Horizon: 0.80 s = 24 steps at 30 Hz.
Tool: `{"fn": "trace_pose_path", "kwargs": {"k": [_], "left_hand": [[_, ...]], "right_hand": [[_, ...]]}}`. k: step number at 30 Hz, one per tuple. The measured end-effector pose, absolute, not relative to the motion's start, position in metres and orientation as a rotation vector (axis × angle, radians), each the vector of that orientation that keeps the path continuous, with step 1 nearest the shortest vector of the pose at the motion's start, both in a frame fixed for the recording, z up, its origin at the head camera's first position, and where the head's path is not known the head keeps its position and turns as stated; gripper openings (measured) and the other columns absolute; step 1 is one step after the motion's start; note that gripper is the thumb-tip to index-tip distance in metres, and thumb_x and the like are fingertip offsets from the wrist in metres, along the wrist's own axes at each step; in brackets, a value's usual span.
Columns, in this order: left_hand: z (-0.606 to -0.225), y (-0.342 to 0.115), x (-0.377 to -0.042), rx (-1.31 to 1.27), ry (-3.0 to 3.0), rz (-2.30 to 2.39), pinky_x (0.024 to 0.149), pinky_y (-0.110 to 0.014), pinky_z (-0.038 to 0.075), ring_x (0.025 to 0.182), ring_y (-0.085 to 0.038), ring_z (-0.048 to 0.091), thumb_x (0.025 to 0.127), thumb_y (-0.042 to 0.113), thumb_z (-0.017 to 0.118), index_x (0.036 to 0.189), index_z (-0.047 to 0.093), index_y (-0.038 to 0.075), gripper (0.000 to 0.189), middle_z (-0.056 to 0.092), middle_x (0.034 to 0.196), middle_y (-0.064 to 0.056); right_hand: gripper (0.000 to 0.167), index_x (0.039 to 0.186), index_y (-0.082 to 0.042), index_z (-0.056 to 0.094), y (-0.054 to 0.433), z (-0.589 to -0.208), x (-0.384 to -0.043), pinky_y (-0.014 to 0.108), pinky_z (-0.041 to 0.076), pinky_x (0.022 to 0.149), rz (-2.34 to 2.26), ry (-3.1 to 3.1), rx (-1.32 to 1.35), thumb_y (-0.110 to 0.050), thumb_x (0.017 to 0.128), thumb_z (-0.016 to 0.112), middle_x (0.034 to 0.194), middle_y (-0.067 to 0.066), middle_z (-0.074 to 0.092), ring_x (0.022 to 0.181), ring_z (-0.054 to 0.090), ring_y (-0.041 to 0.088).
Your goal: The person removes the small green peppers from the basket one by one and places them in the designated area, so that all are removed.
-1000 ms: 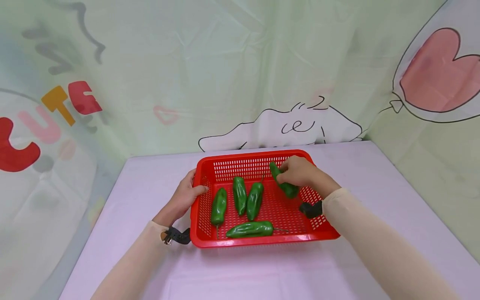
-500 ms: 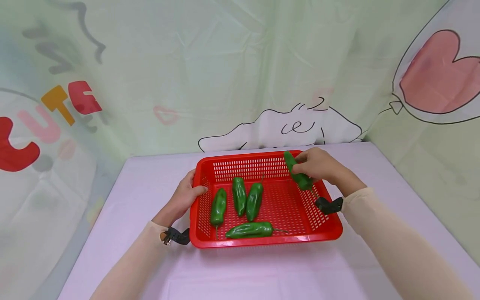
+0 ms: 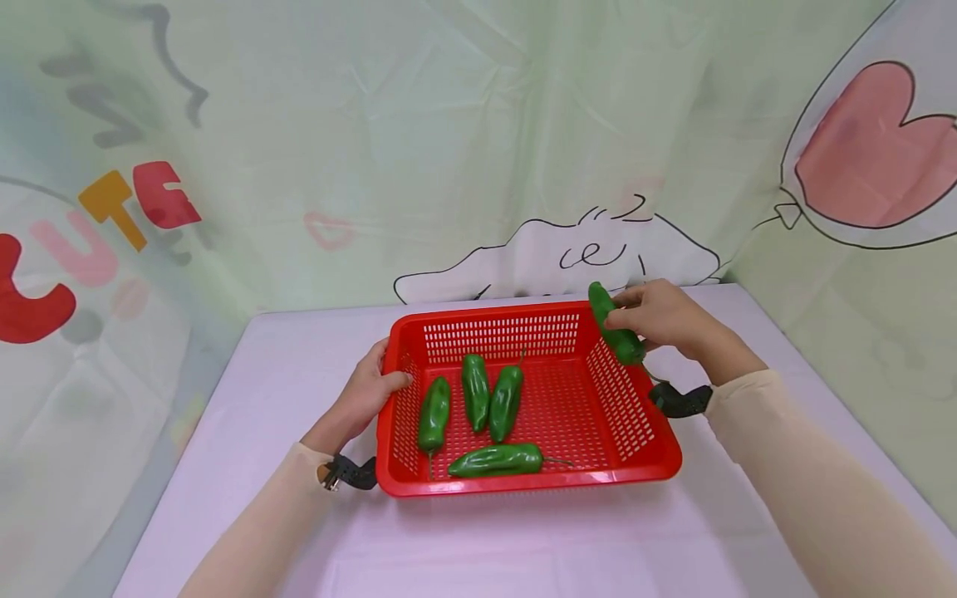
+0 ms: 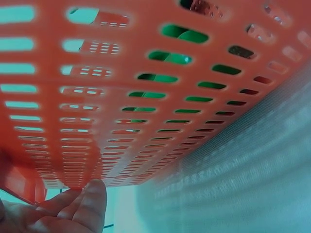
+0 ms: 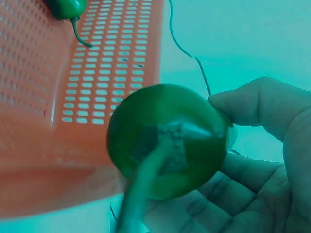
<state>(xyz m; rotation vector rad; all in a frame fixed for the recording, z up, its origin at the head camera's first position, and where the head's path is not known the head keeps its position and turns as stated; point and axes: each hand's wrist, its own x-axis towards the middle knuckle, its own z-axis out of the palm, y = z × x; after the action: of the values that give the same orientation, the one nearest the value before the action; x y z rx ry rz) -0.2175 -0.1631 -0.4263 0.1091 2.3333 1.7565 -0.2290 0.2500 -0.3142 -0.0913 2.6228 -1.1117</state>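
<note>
A red plastic basket (image 3: pixel 553 399) with slotted walls stands on the table. My left hand (image 3: pixel 366 386) grips its left rim, thumb over the edge; in the left wrist view those fingers (image 4: pixel 90 206) lie against the outer slotted wall. Above the right back corner my right hand (image 3: pixel 665 320) pinches a green pepper (image 3: pixel 615 330) between thumb and fingers. The right wrist view shows this pepper (image 5: pixel 165 141) stem end first, beside the basket wall. Inside the basket lie several more green peppers: one at the left (image 3: pixel 434 419), two in the middle, and one pepper (image 3: pixel 497 459) crosswise along the front.
The table (image 3: pixel 449 548) has a pale lilac cover. Behind it hangs a light green printed cloth (image 3: pixel 449 149) with letters, a heart balloon and a line-drawn figure. Black camera straps are on both wrists.
My right hand has lifted the held pepper from inside the basket, moving up and right to the right back rim. My left hand stays on the left rim; the other peppers keep their places.
</note>
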Motion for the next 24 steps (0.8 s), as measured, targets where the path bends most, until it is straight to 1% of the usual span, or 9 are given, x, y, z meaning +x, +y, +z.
{"fn": "trace_pose_path", "kwargs": {"k": [6,12,16,24], "left_hand": [[-0.426,-0.164,-0.217,0.122,2.340,1.749,0.091,-0.048,0.061,0.123,-0.040,0.064,0.096,0.006,0.058,0.161,0.027,0.007,0.072,0.052,0.148,-0.022],[-0.425,-0.165,-0.215,0.152,2.341,1.752,0.091,-0.049,0.061,0.122,-0.042,0.064,0.097,0.006,0.057,0.160,0.026,0.005,0.071,0.052,0.147,-0.025],[-0.425,-0.165,-0.216,0.155,2.335,1.758,0.090,-0.048,0.062,0.121,-0.041,0.065,0.097,0.006,0.057,0.160,0.027,0.006,0.070,0.053,0.147,-0.024],[-0.427,-0.163,-0.217,0.138,2.342,1.754,0.090,-0.048,0.062,0.121,-0.040,0.065,0.097,0.006,0.058,0.160,0.028,0.007,0.070,0.054,0.147,-0.022]], "right_hand": [[0.064,0.148,0.015,0.044,0.263,-0.309,-0.228,0.051,0.063,0.087,-1.116,2.657,-0.056,-0.024,0.101,0.061,0.135,0.036,0.057,0.105,0.070,0.040],[0.064,0.147,0.017,0.043,0.282,-0.314,-0.229,0.051,0.064,0.087,-1.120,2.666,-0.020,-0.026,0.102,0.059,0.133,0.037,0.058,0.104,0.069,0.038],[0.064,0.146,0.017,0.042,0.293,-0.318,-0.229,0.053,0.063,0.088,-1.107,2.673,-0.006,-0.027,0.103,0.058,0.132,0.037,0.058,0.106,0.067,0.041],[0.060,0.142,0.019,0.046,0.307,-0.327,-0.227,0.052,0.064,0.085,-1.113,2.681,0.021,-0.025,0.103,0.058,0.128,0.037,0.058,0.100,0.068,0.035]]}}
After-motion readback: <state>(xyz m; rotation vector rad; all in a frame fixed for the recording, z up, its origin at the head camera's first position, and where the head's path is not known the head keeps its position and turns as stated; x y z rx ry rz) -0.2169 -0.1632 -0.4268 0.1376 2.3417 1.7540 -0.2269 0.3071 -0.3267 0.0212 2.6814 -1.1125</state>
